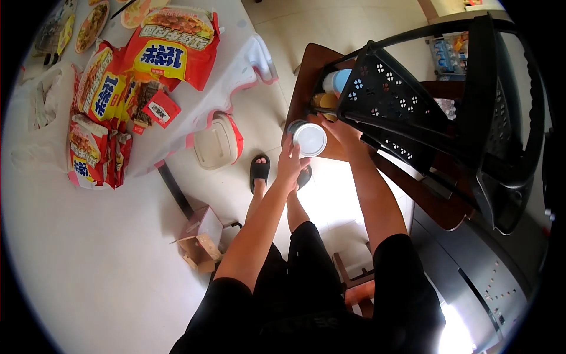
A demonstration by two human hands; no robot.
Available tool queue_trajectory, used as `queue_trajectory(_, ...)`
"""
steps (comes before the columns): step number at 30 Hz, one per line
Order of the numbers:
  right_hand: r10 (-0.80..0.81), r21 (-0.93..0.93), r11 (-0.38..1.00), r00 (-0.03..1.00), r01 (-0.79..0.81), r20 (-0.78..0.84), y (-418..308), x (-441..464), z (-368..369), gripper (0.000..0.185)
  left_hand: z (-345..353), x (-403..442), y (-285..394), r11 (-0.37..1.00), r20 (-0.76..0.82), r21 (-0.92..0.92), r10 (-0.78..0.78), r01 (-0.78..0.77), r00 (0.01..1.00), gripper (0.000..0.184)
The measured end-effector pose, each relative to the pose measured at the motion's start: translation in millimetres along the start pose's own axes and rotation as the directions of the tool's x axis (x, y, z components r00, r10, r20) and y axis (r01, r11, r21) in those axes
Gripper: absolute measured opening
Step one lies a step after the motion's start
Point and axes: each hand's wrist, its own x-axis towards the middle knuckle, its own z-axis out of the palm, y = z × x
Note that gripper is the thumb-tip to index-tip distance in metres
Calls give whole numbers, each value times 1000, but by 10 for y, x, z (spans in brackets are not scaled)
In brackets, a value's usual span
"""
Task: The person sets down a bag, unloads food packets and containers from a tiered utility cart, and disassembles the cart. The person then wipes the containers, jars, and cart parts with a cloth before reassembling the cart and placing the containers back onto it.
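Beside a black rack (401,105) on a brown wooden surface (311,66), a person seen from above, in dark clothes, reaches forward with both bare hands. The left hand (290,164) has hold of a round canister (310,140), its pale lid facing up towards the viewer; the fingers and thumb are curved around its near side, spread to its width. This canister is at the edge of the brown surface, just outside the rack's near end. The right hand (344,131) reaches to the rack's lower edge, near a tan container (324,101); its fingertips are partly hidden, so whether they grip anything cannot be told. Next to the tan container sits a blue-and-white container (341,81). The rack's side is pierced with clover-shaped holes. To the left, a table under a white cloth (239,66) bears large red-and-yellow food packs (175,47) and, farther back, a plate of food (92,26). Below, a lidded plastic box (213,144) and an open cardboard box (202,237) rest on the floor, near the person's black slippers (259,171).
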Motion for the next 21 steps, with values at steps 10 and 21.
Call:
queue_trajectory(10,-148,-179,977,971,115,-186,206,-95,42,87,-11,-9,41,999,19,-1,-50,50,999,55)
queue_trajectory(21,-153,-9,987,913,161,-378,366,-1034,-532,89,-1,-4,34,1000,-9,-7,-27,27,1000,54)
